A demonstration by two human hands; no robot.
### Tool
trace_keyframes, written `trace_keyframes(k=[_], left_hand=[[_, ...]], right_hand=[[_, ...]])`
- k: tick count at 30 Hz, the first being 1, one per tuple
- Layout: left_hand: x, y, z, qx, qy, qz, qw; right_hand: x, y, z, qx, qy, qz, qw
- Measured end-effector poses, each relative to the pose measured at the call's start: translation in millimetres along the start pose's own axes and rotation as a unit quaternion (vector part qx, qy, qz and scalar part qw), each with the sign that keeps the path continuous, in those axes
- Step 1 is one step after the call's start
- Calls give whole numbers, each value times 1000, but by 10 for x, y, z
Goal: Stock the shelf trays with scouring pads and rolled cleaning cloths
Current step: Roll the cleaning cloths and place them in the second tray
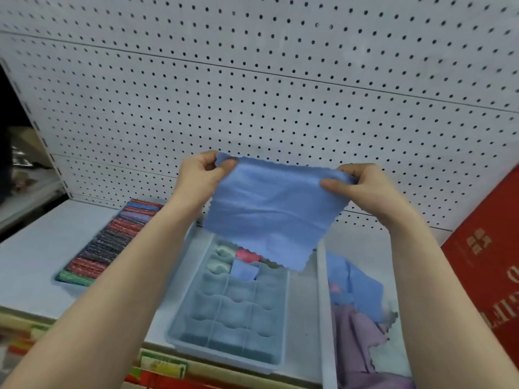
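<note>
I hold a blue cleaning cloth (269,209) spread flat in the air above the shelf. My left hand (200,178) pinches its top left corner and my right hand (362,186) pinches its top right corner. Below it stands a pale blue divided tray (280,357). Its far compartments hold rolled cloths: two mint ones (223,259), a pink one (248,255) and a blue one (244,270). The near compartments look bare. To the left lies a tray of glittery scouring pads (112,240) in red, dark, purple and green, packed in a row.
A clear bin (323,290) at the right holds loose blue and purple cloths (356,313). A red box (488,262) leans at the far right. White pegboard (280,94) backs the shelf. Price labels (163,366) run along the shelf's front edge.
</note>
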State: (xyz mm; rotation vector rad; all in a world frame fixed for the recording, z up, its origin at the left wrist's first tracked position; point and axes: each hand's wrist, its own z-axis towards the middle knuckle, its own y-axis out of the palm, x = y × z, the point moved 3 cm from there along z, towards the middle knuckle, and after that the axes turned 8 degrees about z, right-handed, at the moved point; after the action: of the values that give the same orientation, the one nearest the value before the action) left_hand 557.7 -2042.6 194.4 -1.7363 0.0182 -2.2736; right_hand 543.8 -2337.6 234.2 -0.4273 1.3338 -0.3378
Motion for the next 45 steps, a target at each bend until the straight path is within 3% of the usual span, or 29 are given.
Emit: trace_keyframes(k=[8,10,12,15,17,23,29,31,34,36,37,39,45], left_hand=[[-87,-168,-5,43,-4,-36,998],[-110,-159,-27,42,-1,-2,999],[-59,-18,-100,-4,20,41,999],[70,293,-229,-94,64,89,989],[93,375,-266,-107,83,112,985],[-257,142,-361,-191,30,189,963],[-588,-164,-343,-95,-79,110,986],[-591,-206,-331,-46,-66,154,985],[-503,-216,-312,12,-22,228,973],[-384,-152,-317,4,-7,202,979],[-314,-92,-326,-16,-3,179,984],[-146,65,-381,-75,3,120,990],[189,335,-570,-167,34,44,984]], right_hand=[[103,104,68,87,-2,167,982],[167,149,61,101,-9,65,993],[92,332,40,52,-37,-77,995],[-125,766,32,-70,-59,-13,996],[-168,907,47,-81,-42,59,994],[-25,511,94,38,-15,233,972],[117,206,64,113,-20,284,952],[100,192,5,62,-26,311,948],[78,301,-162,-162,-4,328,931],[72,452,-297,-291,24,281,914],[68,530,-339,-314,28,261,912],[56,679,-354,-286,24,236,929],[-3,852,-288,-58,-10,282,958]])
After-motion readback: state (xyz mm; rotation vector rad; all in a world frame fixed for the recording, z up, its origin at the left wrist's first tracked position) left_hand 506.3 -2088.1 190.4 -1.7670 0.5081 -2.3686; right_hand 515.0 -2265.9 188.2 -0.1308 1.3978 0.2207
